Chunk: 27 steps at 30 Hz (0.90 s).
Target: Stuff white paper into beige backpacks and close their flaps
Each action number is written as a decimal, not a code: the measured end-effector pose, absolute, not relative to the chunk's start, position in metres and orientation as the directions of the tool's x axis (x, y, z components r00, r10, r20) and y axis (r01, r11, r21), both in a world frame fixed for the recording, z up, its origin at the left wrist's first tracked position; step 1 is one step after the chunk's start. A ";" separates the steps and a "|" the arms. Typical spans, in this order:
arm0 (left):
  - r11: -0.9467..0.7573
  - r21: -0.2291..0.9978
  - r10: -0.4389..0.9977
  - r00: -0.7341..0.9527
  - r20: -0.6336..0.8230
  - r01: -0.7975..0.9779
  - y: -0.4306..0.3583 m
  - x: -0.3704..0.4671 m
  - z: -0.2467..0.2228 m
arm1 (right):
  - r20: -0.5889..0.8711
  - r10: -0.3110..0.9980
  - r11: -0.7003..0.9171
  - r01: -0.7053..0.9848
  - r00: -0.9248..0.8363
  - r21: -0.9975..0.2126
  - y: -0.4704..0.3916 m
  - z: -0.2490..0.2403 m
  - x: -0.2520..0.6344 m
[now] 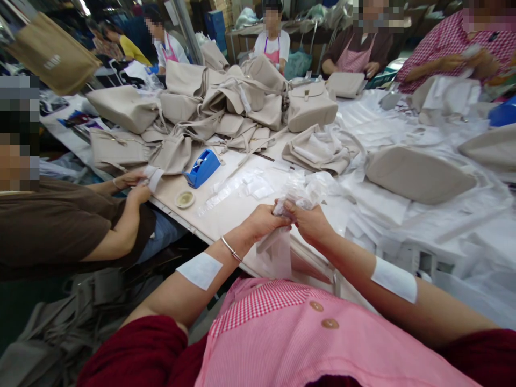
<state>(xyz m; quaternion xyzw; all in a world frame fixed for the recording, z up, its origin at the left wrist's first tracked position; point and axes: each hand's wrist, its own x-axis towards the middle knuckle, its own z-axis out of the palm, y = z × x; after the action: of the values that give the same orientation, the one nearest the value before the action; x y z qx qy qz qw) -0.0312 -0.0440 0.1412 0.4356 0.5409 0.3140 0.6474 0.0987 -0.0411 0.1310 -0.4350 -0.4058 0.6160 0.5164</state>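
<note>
Both my hands meet over the near edge of the table, closed round a bunch of crumpled translucent wrapping [308,191]. My left hand [264,221] grips it from the left, its fingers wrapped in. From the other side my right hand [309,221] pinches the same wrapping with the thumb on top. A grey-beige strap-like strip [271,240] hangs below my hands, with a clear flap of the wrapping beside it. What lies inside the bunch is hidden by my fingers. Small clear plastic bags [258,184] lie flat just beyond.
A blue tape dispenser [203,168] and a small round dish [185,199] stand left of my hands. Beige handbags [242,97] are heaped behind. A large bag [419,174] and white sheets [382,207] cover the right. A co-worker [80,215] sits close at left; others work across the table.
</note>
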 end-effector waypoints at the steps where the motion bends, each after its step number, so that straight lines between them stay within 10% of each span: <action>1: 0.411 0.908 0.885 0.201 -0.419 0.085 -0.044 -0.031 0.142 | -0.109 0.991 -0.126 -0.251 -0.078 -0.960 -0.043 0.132 0.097; 16: 0.602 0.799 0.590 0.665 -0.458 0.016 -0.045 -0.097 0.137 | -0.165 0.986 -0.131 -0.558 0.010 -0.819 -0.004 0.150 0.122; 27: 0.440 0.861 0.692 0.515 -0.506 0.255 -0.050 -0.093 0.137 | -0.113 0.993 -0.093 -0.461 0.017 -0.883 -0.007 0.139 0.125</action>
<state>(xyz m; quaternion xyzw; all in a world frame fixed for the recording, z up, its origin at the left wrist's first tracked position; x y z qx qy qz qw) -0.0928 -0.0500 0.1367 0.5063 0.4676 0.1541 0.7080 0.1254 -0.0068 0.1386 -0.4042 -0.3292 0.6188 0.5876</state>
